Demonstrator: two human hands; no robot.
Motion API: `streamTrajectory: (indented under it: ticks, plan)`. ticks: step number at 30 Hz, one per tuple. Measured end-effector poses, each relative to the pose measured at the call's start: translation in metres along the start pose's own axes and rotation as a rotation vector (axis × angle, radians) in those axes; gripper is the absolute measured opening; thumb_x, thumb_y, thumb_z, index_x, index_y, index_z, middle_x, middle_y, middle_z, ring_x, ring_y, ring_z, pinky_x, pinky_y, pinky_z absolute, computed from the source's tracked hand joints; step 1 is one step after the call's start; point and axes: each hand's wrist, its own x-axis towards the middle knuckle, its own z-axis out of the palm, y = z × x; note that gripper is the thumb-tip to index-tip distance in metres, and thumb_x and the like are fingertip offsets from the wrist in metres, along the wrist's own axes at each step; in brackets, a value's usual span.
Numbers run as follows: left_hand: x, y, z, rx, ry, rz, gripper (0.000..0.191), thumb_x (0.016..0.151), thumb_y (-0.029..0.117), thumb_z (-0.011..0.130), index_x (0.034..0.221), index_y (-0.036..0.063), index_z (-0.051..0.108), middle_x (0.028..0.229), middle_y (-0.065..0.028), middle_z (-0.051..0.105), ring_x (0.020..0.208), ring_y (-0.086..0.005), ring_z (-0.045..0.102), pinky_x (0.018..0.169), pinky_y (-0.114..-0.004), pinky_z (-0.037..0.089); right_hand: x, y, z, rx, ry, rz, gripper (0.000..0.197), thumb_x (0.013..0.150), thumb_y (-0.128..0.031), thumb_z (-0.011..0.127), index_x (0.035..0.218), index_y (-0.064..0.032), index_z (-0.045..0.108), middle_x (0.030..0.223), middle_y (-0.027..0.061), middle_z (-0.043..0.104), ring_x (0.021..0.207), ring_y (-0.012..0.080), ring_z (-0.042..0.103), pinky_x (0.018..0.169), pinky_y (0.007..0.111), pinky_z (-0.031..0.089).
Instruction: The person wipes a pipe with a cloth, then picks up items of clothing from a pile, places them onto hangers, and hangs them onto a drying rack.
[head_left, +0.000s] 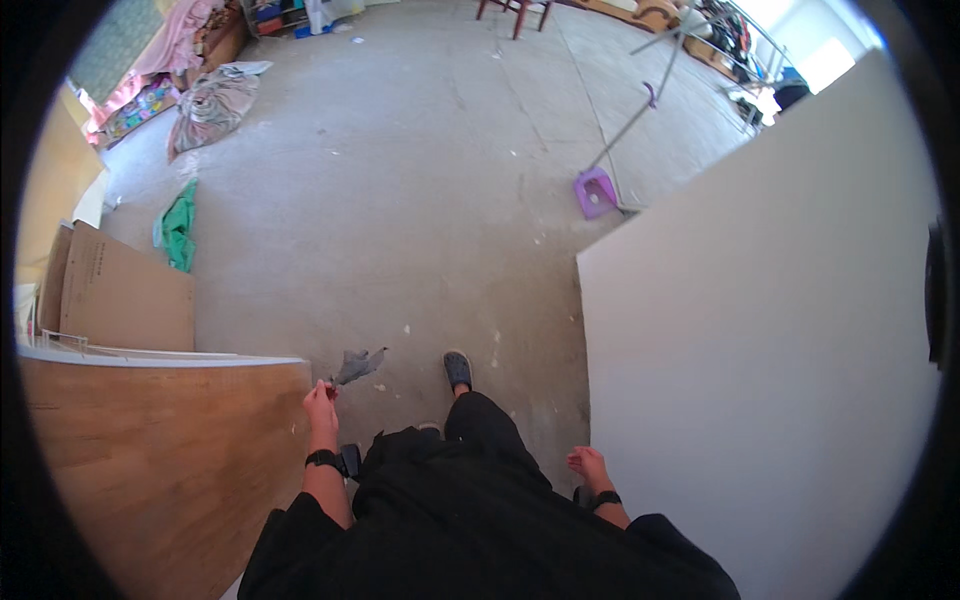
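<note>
My left hand (322, 399) pinches one end of a limp grey piece of cloth or thin plastic (358, 367), which hangs away from the fingertips over the floor. That hand is beside the corner of a wood-faced panel (172, 420). My right hand (589, 463) hangs low by my side, near the white wall (750, 300), its fingers loosely curled; nothing shows in it. Both wrists wear black bands. A dark clog (457, 369) on one foot is forward on the concrete floor.
Flat cardboard (127, 292) leans at the left, near a green cloth or bag (178, 225). A bulging bundle (214, 109) lies farther back. A purple long-handled dustpan (595, 193) stands by the wall's corner. A wooden chair (517, 19) and a metal rack (757, 45) are at the back.
</note>
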Motion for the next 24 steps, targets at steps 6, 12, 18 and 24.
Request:
streamTrajectory:
  ticks: [6,12,18,24]
  plan:
    - [0.031,0.081,0.094,-0.058,0.009,0.231,0.025,0.095,0.018,0.056,0.082,-0.0033,0.061,0.079,-0.0076,0.060,0.073,-0.0157,0.057,0.070,-0.031,0.051,0.141,-0.193,0.107,-0.758,-0.157,-0.245,0.028,0.090,-0.020,0.055,0.112,-0.0040,0.061,0.094,0.0091,0.068,0.079,0.0197,0.066,0.068,0.032,0.053]
    - [-0.015,0.191,0.290,0.619,-0.459,0.458,0.030,0.094,0.016,0.054,0.070,-0.0001,0.062,0.070,-0.0018,0.059,0.069,-0.0093,0.053,0.067,-0.024,0.043,0.117,-0.406,0.328,-0.695,-0.765,-0.694,0.049,0.082,-0.020,0.071,0.125,-0.0085,0.051,0.098,0.0031,0.062,0.081,0.0115,0.058,0.073,0.029,0.051]
    - [0.059,0.207,0.444,0.484,-0.881,0.456,0.028,0.095,0.013,0.052,0.073,-0.0008,0.064,0.074,-0.0022,0.060,0.071,-0.0096,0.052,0.067,-0.024,0.043,0.076,-0.483,0.475,-0.704,-1.071,-1.041,0.067,0.080,-0.022,0.074,0.137,-0.0105,0.042,0.110,0.0078,0.061,0.099,0.0169,0.056,0.088,0.032,0.047]
    - [0.141,0.231,0.573,0.225,-1.113,0.138,0.029,0.095,0.012,0.051,0.076,-0.0040,0.066,0.080,-0.0041,0.061,0.076,-0.0109,0.055,0.073,-0.024,0.044,0.149,-0.561,0.481,-0.862,-0.718,-0.797,0.037,0.089,-0.033,0.064,0.118,-0.0090,0.060,0.090,0.0033,0.065,0.084,0.0113,0.056,0.079,0.029,0.047]
